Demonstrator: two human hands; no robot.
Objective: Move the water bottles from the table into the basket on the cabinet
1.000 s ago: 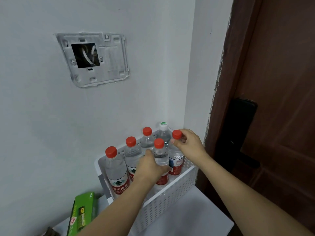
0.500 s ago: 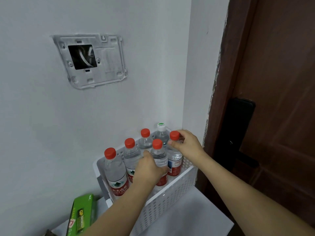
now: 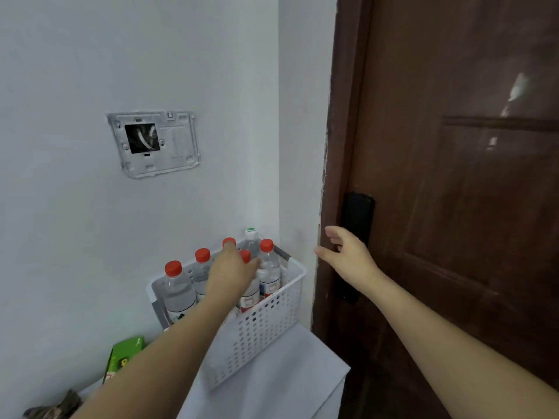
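Six water bottles [image 3: 178,285] are counted upright in the one white basket [image 3: 266,325] at the cabinet's [image 3: 287,373] back corner: five red-capped, one white-capped bottle [image 3: 250,241] at the rear. The left hand [image 3: 233,267] is held over the bottles, fingers relaxed (contact cannot be told). The right hand [image 3: 344,252], loosely spread, has been lifted off the red cap [image 3: 266,245] it pinched earlier.

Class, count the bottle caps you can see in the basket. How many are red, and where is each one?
5 red caps: three in a row along the wall side, two nearer the door. The left hand may hide others.
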